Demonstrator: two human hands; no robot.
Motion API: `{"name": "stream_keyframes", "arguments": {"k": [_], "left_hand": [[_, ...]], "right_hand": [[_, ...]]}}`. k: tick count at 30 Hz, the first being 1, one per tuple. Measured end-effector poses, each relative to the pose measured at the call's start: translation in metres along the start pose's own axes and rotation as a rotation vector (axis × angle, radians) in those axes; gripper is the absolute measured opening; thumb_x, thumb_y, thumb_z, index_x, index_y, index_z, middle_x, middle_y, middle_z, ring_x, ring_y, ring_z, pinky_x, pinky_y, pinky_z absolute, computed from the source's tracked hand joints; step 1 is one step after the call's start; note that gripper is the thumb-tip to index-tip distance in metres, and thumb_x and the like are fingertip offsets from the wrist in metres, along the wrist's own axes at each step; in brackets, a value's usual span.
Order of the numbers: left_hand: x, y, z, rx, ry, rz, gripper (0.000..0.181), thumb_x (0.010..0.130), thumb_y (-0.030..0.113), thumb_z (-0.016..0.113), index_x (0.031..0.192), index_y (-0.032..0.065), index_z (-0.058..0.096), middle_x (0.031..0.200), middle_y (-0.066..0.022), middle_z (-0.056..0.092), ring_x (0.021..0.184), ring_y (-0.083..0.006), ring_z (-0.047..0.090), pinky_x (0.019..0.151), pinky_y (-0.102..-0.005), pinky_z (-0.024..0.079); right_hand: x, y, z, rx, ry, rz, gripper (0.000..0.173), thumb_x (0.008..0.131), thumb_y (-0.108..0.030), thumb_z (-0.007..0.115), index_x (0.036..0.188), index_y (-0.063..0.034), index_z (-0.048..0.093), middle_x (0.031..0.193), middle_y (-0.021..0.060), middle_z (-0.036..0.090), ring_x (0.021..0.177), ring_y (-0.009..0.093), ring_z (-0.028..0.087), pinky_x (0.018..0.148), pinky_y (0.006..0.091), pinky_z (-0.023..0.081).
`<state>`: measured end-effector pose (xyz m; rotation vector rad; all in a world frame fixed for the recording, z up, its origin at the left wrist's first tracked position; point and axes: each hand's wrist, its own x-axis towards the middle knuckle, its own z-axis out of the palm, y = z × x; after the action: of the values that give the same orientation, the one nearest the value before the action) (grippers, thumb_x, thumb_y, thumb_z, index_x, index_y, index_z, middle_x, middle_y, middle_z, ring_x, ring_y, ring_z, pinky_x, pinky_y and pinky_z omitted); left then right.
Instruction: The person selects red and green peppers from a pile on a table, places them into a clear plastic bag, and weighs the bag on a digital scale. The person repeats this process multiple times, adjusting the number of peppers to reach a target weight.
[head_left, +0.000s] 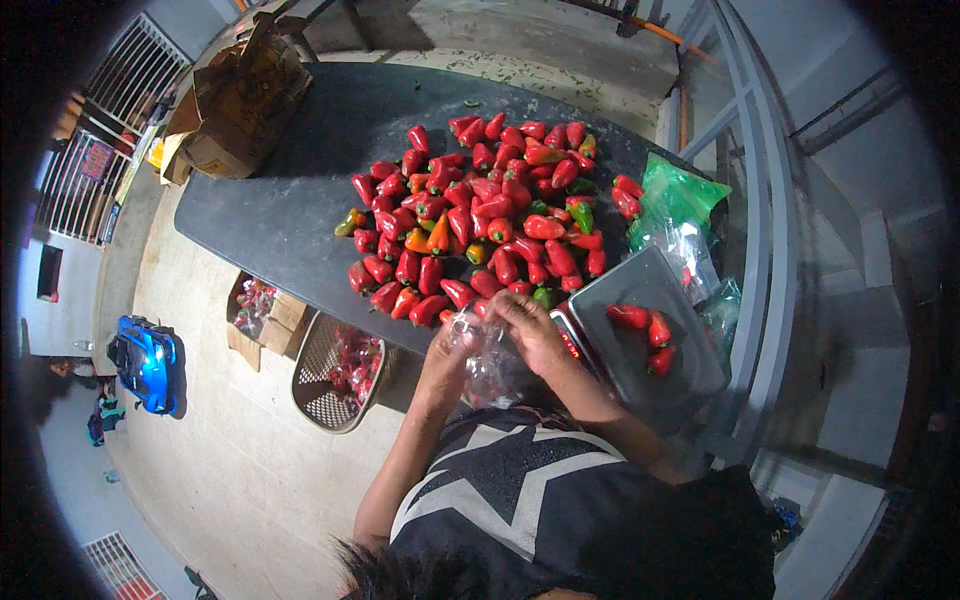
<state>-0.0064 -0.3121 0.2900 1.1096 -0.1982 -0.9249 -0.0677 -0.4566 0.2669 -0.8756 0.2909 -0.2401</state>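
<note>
A clear plastic bag (489, 379) hangs between my hands at the near table edge, in front of my shirt. My left hand (450, 346) pinches it near the top. My right hand (527, 328) grips the bag's upper edge, fingertips bent toward the left hand. What the bag holds is hard to make out. Just beyond my hands spreads a pile of red peppers (517, 196), a few of them orange or green. To the right of my right hand is a digital scale (694, 360) with a lit red display. Three red peppers (628, 316) lie on its platform.
Green and clear plastic bags (681, 187) lie beyond the scale. An open cardboard box (244, 112) stands on the dark table (247, 202) at far left. Below are a plastic basket (304, 375) and a carton (281, 322) holding bagged peppers. A metal frame (765, 285) borders the right.
</note>
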Motion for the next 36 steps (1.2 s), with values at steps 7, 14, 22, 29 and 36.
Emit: {"name": "stream_keyframes", "arguments": {"k": [7,14,22,29,36], "left_hand": [[0.005,-0.009,-0.03,0.028,0.015,-0.03,0.027,0.092,0.03,0.054,0.107,0.0076,0.058,0.093,0.0031,0.058,0.082,-0.0079,0.053,0.074,-0.0232,0.041],[0.018,0.009,-0.012,-0.488,-0.031,-0.175,0.022,0.094,0.034,0.051,0.099,0.0129,0.055,0.08,0.0037,0.055,0.07,-0.0104,0.053,0.063,-0.0263,0.044],[0.01,0.009,-0.011,-0.17,-0.121,-0.407,0.039,0.095,0.038,0.048,0.112,0.0035,0.056,0.105,-0.0067,0.062,0.093,-0.0175,0.06,0.079,-0.033,0.049],[0.037,-0.014,-0.044,0.434,-0.797,-0.417,0.044,0.084,0.017,0.061,0.124,0.0,0.05,0.109,-0.0064,0.059,0.104,-0.0158,0.054,0.092,-0.0325,0.042],[0.046,-0.003,-0.004,1.238,-0.282,0.375,0.02,0.072,0.0,0.058,0.093,-0.0017,0.06,0.094,-0.0167,0.059,0.088,-0.0344,0.056,0.079,-0.0412,0.044]], "right_hand": [[-0.001,-0.047,-0.011,0.143,-0.176,0.269,0.02,0.089,-0.027,0.062,0.085,-0.0083,0.058,0.066,-0.0008,0.057,0.047,0.006,0.051,0.042,0.0191,0.039],[-0.014,-0.06,0.001,-0.361,-0.412,0.34,0.016,0.086,-0.022,0.065,0.088,-0.0081,0.057,0.071,-0.0034,0.057,0.057,0.001,0.049,0.049,0.0172,0.038],[-0.014,-0.056,-0.016,0.352,-0.025,-0.011,0.016,0.084,-0.013,0.066,0.091,-0.0103,0.053,0.071,-0.0035,0.048,0.057,0.004,0.044,0.055,0.021,0.038],[-0.048,-0.071,-0.011,-0.336,-0.109,-0.142,0.015,0.088,-0.02,0.061,0.089,-0.0067,0.054,0.077,-0.0031,0.051,0.068,0.006,0.051,0.062,0.021,0.042],[-0.103,-0.097,-0.125,-1.417,0.655,-0.14,0.016,0.079,-0.011,0.063,0.095,-0.0086,0.06,0.097,0.0079,0.059,0.095,0.023,0.057,0.082,0.0356,0.045]]}}
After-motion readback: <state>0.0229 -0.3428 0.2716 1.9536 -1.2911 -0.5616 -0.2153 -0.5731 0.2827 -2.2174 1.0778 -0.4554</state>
